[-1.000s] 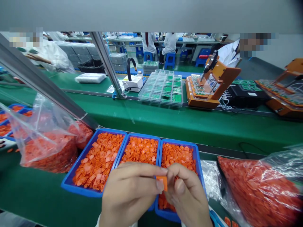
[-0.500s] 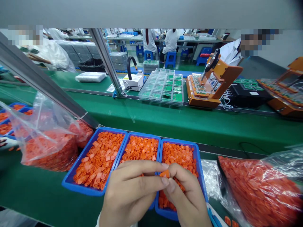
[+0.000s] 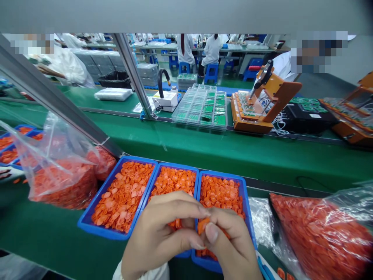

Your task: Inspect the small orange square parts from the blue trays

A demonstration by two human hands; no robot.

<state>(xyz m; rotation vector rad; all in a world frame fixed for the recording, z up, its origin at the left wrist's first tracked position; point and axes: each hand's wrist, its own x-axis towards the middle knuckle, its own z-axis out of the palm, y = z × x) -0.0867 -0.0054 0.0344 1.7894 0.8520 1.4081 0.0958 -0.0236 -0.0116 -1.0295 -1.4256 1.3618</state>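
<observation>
A small orange plastic piece (image 3: 203,224) is pinched between the thumb and index finger of my right hand (image 3: 233,243). From the other side my left hand (image 3: 163,233) curves toward it. Its index fingertip lies at the piece's upper edge, while the thumb is lower and apart from the piece. Both hands are above the front of the middle blue tray (image 3: 177,166) and the right blue tray (image 3: 246,202), covering part of them. Heaped orange pieces (image 3: 221,194) fill these trays. The left blue tray (image 3: 99,232) holds similar flat orange pieces.
A clear bag of orange pieces (image 3: 62,182) stands at left, and another bag (image 3: 320,233) lies at right. A blue-handled tool (image 3: 265,268) is near my right wrist. Behind are clear trays of green boards (image 3: 201,109), an orange fixture (image 3: 256,112) and a slanted metal post (image 3: 131,74). Co-workers sit beyond.
My left thumb has moved down, away from the orange piece, and the left fingers have opened wider. The piece has turned and sits slightly lower in my right fingers.
</observation>
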